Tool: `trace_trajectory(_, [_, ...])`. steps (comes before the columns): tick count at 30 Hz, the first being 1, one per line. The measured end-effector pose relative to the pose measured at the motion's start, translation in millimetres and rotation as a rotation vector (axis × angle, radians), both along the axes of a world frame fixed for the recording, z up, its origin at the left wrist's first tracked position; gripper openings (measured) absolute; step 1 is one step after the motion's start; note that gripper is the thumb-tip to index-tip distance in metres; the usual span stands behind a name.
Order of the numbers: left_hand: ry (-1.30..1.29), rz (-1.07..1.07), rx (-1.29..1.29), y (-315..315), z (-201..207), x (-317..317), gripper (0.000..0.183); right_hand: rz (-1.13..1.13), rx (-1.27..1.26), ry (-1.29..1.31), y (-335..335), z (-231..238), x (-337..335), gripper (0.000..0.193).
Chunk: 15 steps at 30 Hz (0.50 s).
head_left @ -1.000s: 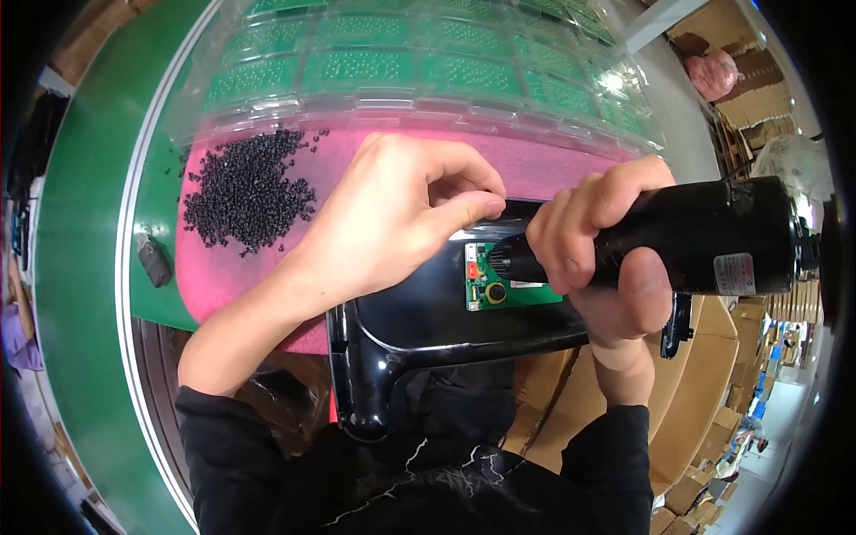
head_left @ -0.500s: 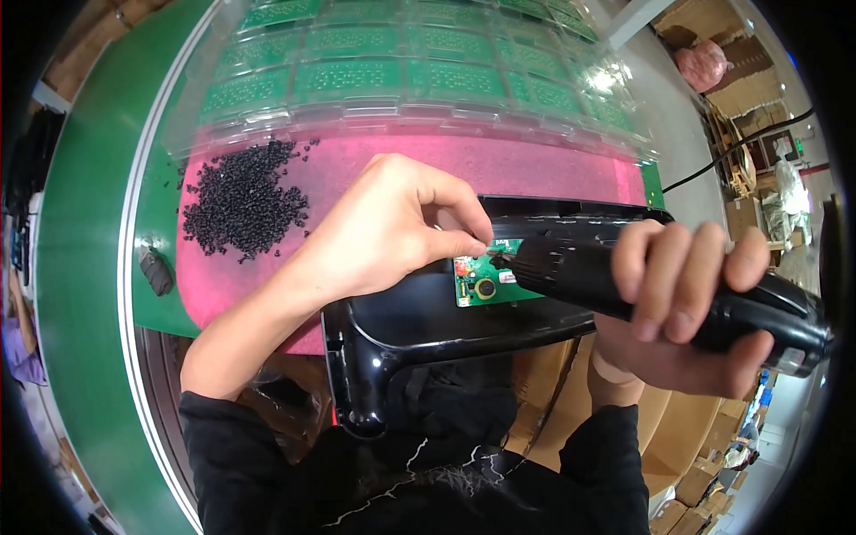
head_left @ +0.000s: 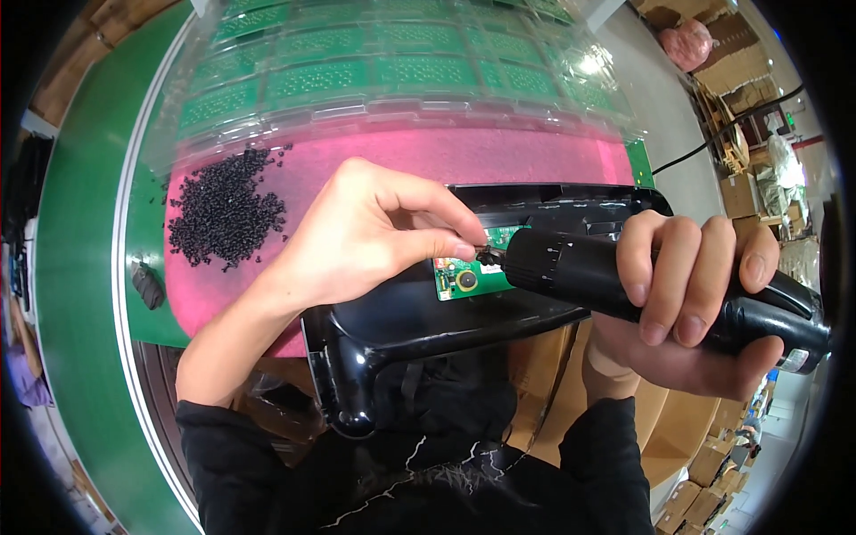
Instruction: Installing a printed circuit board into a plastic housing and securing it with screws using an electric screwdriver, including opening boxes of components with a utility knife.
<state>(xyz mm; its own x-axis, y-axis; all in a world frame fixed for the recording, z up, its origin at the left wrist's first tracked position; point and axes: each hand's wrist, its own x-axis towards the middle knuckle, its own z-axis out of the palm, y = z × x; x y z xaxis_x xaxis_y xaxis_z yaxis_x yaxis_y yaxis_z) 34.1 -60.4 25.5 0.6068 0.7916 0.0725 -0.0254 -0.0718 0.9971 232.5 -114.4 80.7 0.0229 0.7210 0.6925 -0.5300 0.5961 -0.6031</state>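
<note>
My right hand (head_left: 695, 281) is wrapped round a black electric screwdriver (head_left: 575, 267), held almost level with its tip toward the left. At that tip, the thumb and forefinger of my left hand (head_left: 383, 223) pinch together by a small cluster of black screws (head_left: 489, 257). How many screws the fingers hold is hidden. Just below both hands lies a green circuit board (head_left: 455, 283) with a round dark component, set inside a glossy black plastic housing (head_left: 419, 325). The screwdriver's front end hides part of the board.
A heap of small black screws (head_left: 227, 209) lies on the pink mat (head_left: 303, 152) at the left. Clear plastic trays of green boards (head_left: 330, 76) stand behind. A dark crumpled piece (head_left: 148, 287) rests on the green table (head_left: 85, 250). Cardboard boxes (head_left: 704, 468) are at the right.
The whole view has shifted slightly. My left fingertips have closed in on the screwdriver's tip, and the screwdriver has turned a little, so that marks on its collar show.
</note>
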Motion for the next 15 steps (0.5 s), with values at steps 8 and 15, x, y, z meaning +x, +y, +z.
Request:
trace_trajectory(8, [0.033, -0.113, -0.064, 2, -6, 5, 0.010, 0.064, -0.124, -0.113, -4, -6, 6, 0.036])
trace_trajectory(15, [0.261, 0.021, 0.029, 2, -5, 3, 0.010, 0.118, -0.315, -0.291, -9, -26, 2, 0.042])
